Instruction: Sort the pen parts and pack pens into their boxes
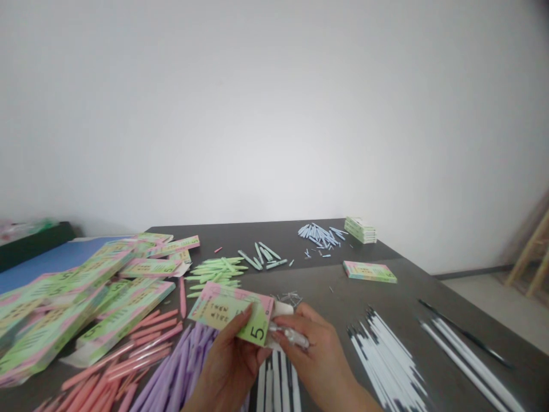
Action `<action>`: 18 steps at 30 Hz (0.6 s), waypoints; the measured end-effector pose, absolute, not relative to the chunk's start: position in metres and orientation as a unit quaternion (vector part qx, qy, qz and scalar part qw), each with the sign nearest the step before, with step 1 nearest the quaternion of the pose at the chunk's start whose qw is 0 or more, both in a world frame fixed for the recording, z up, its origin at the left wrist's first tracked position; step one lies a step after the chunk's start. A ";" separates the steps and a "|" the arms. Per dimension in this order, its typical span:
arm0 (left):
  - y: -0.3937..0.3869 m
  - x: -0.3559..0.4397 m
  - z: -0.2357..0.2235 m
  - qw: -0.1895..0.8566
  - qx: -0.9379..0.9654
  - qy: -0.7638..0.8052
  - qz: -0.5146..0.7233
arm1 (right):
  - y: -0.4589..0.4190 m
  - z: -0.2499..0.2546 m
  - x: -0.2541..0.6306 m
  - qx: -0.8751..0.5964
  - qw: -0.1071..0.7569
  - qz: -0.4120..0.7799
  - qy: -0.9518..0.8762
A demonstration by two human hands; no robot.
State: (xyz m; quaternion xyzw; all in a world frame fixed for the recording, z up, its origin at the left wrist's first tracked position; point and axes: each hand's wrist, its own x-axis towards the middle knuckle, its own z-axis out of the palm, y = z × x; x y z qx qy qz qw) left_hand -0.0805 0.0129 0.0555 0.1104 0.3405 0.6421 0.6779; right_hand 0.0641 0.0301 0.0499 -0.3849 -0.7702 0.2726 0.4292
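Down at the near edge of the table (326, 274), the left hand (227, 366) reaches up with palm toward the camera, thumb and fingers pinched on a green-and-pink box (229, 312) marked 5. Touching it, the right hand (317, 357) lies knuckles up, fingers curled around a clear bundle (294, 336) at the box's open end. Purple pens (180, 366) and pink pens (124, 360) lie toward the left, white refills (386, 360) toward the right, more boxes (68, 303) piled along the left edge
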 end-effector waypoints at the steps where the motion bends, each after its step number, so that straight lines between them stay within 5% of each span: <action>1: 0.013 -0.080 0.055 0.676 0.110 0.335 0.647 | 0.030 0.051 0.064 -0.388 0.422 0.271 -0.773; 9: 0.014 -0.080 0.051 0.697 0.142 0.277 0.646 | 0.028 0.055 0.061 -0.397 0.371 0.317 -0.778; 18: 0.008 -0.087 0.067 0.691 0.145 0.217 0.674 | 0.031 0.041 0.041 -0.333 0.454 0.430 -0.706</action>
